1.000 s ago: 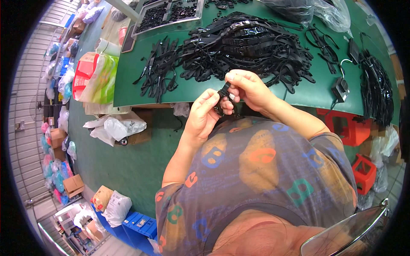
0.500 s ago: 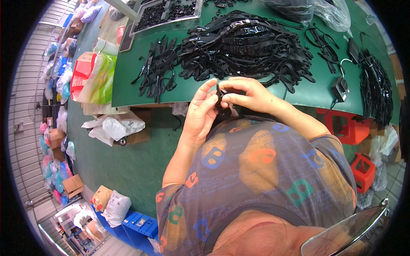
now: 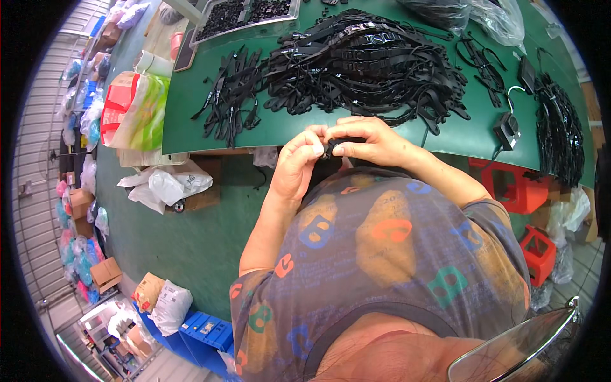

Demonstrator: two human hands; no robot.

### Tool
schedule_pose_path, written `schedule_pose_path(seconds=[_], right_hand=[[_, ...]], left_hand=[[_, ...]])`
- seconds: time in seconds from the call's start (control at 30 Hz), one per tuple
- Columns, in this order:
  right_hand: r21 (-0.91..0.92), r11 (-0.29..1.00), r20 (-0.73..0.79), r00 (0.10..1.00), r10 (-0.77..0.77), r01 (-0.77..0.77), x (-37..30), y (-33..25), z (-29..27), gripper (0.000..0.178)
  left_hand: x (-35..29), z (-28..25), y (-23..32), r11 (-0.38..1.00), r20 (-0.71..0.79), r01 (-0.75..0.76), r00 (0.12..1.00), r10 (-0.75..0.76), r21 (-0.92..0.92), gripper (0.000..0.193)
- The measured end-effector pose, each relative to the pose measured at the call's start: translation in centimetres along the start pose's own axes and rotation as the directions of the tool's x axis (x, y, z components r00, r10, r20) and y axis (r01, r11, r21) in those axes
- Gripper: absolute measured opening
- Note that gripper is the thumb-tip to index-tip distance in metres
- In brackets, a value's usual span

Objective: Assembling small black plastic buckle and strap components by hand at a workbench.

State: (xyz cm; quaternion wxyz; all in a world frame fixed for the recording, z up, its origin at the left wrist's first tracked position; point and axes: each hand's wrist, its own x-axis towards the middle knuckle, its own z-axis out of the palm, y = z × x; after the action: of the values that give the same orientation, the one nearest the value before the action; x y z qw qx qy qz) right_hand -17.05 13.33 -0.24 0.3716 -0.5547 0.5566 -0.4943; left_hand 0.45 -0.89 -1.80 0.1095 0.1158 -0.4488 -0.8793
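My left hand (image 3: 296, 164) and my right hand (image 3: 372, 144) meet just in front of the table's near edge. Pinched between the fingertips of both is a small black strap piece (image 3: 329, 150), mostly covered by the fingers. Beyond them a large heap of black straps (image 3: 375, 76) with shiny buckles lies on the green table (image 3: 191, 137). A smaller bunch of black straps (image 3: 234, 95) lies to its left.
A clear tray (image 3: 280, 20) of small black parts stands at the far left, with a phone (image 3: 185, 51) beside it. On the right are a small black boxy device (image 3: 507, 132) with a cable and a hanging bundle of black straps (image 3: 560, 130). Red stools (image 3: 538, 254) stand below.
My left fingers have curled in, and both hands have come closer around the strap piece. Less of it shows now. The view has shifted slightly.
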Motion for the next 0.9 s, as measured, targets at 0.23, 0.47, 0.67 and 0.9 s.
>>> schedule_pose_path(seconds=[0.23,0.47,0.67,0.9], right_hand=[[0.048,0.997,-0.027,0.998,-0.065,0.066,-0.1,0.4,0.5,0.025],[-0.336,0.894,-0.120,0.928,-0.353,0.297,0.2,0.6,0.5,0.029],[-0.424,0.905,-0.065,0.995,-0.079,0.044,-0.3,-2.2,-0.9,0.025],[-0.068,0.996,0.075,0.995,0.069,-0.064,-0.6,-1.2,-1.0,0.025]], left_hand=[[-0.3,1.1,0.9,0.972,-0.011,-0.036,0.999,0.039,0.233,0.012],[-0.5,1.2,-0.4,0.991,-0.024,-0.073,0.997,0.076,0.110,0.013],[-0.5,1.8,-0.5,0.973,-0.038,-0.177,0.982,0.184,0.148,0.013],[-1.0,2.7,0.2,0.712,0.014,-0.207,0.964,0.266,0.671,0.027]])
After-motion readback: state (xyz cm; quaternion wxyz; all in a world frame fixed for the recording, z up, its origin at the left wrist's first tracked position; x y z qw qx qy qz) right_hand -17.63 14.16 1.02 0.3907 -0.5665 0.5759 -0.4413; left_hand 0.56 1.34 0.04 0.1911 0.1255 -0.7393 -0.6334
